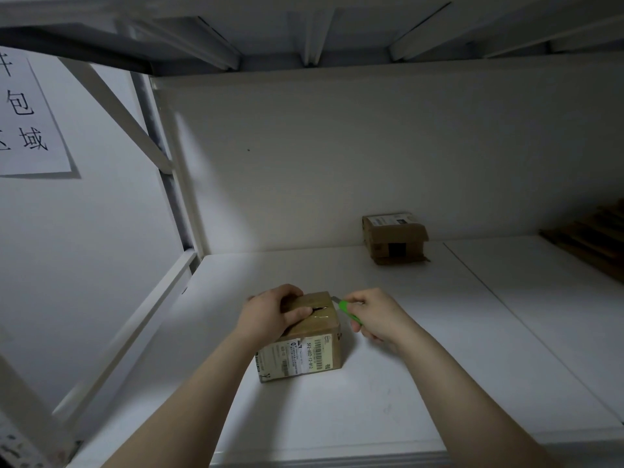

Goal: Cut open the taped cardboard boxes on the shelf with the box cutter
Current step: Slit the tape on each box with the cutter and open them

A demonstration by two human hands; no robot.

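My left grip (270,315) clamps the taped cardboard box (304,354) on the shelf (439,349); my right grip (374,315) clamps the green box cutter (348,311), blade at the box's far-right corner.

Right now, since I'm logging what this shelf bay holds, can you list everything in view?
near cardboard box: 1, brown with white labels, front centre of the shelf, a dark slit in its taped top
far cardboard box: 1, brown, at the back against the wall, right of centre
box cutter: 1, green, blade at the near cardboard box's top right edge
shelf board: 1, white, under both boxes
paper sign: 1, white with black characters, on the left wall
brown stack: 1, dark brown, far right edge; cannot tell what it is
left hand: 1, grips the top of the near cardboard box
right hand: 1, holds the box cutter
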